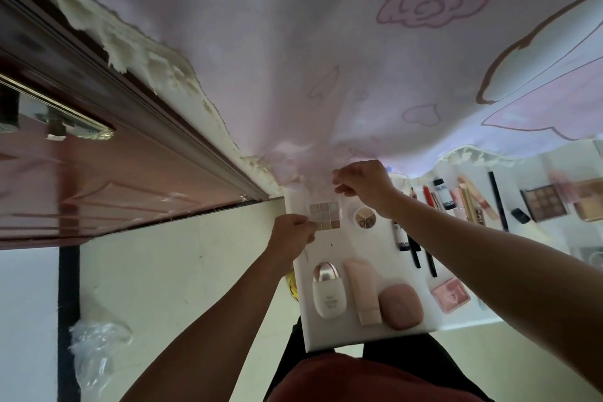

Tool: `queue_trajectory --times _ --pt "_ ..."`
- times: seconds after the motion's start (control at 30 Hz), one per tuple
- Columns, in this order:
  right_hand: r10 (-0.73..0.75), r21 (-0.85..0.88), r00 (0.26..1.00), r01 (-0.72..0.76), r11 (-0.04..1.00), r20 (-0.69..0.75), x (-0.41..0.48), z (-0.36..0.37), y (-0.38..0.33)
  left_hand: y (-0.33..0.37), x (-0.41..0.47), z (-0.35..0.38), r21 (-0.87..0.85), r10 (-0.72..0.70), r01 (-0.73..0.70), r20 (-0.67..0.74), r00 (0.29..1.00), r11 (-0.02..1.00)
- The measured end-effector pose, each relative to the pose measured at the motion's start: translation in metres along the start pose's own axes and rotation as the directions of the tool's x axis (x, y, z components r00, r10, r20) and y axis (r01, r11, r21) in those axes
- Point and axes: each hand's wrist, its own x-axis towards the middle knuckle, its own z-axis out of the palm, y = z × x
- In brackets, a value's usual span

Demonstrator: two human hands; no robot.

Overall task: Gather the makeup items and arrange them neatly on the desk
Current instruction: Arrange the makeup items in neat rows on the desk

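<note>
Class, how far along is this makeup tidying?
Done: bottle, tube and pink case lie in a row at the near edge. In hand: left hand and right hand hold the small palette. To do: lipsticks and big palette at right look unsorted.

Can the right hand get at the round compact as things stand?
Likely yes: the round compact lies uncovered on the desk below the right hand, nothing between. The eyeshadow palette in the left hand's grip sits beside it, not over it.

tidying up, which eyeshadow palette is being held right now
The small nine-pan palette, gripped by the left hand; the larger palette lies untouched far right.
</note>
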Motion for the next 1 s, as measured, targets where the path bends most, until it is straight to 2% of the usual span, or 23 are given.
queue_trajectory --times 0.17,0.43,0.57,0.67,0.73,0.8,0.87,1.0 --pt "0.072 -0.011 0.997 -0.072 0.997 -0.022 0.005 0.008 0.010 -0.006 -0.003 0.002 -0.001 -0.028 0.028 -0.015 0.999 1.000" --pt "0.052 0.019 0.990 -0.050 0.999 -0.133 0.030 0.016 -0.018 0.015 0.011 0.009 -0.129 -0.036 0.029 -0.052 0.998 0.991" --pt "0.066 0.026 0.991 -0.064 0.998 -0.112 0.026 0.014 -0.018 0.018 0.009 0.010 -0.190 -0.036 0.028 -0.037 0.999 0.981" --pt "0.042 -0.042 0.992 -0.047 0.998 -0.118 0.016 0.006 -0.012 0.016 0.006 0.008 -0.192 -0.038 0.032 -0.027 0.999 0.981" --pt "-0.037 -0.187 0.988 0.008 0.982 -0.149 0.005 -0.006 -0.006 0.015 0.003 0.005 -0.166 -0.035 0.030 -0.027 0.999 0.986" --pt "-0.137 -0.441 0.982 0.067 0.895 -0.128 -0.014 -0.021 0.000 0.015 -0.003 0.003 -0.123 -0.027 0.022 -0.043 0.999 0.992" --pt "-0.181 -0.651 0.983 0.113 0.750 -0.038 -0.033 -0.032 0.009 0.014 -0.008 0.000 -0.066 -0.007 0.003 -0.058 0.998 0.998" --pt "-0.098 -0.877 0.982 0.186 0.443 0.158 -0.055 -0.036 0.034 0.010 -0.018 -0.003 0.033 0.040 -0.037 -0.068 0.997 0.999"
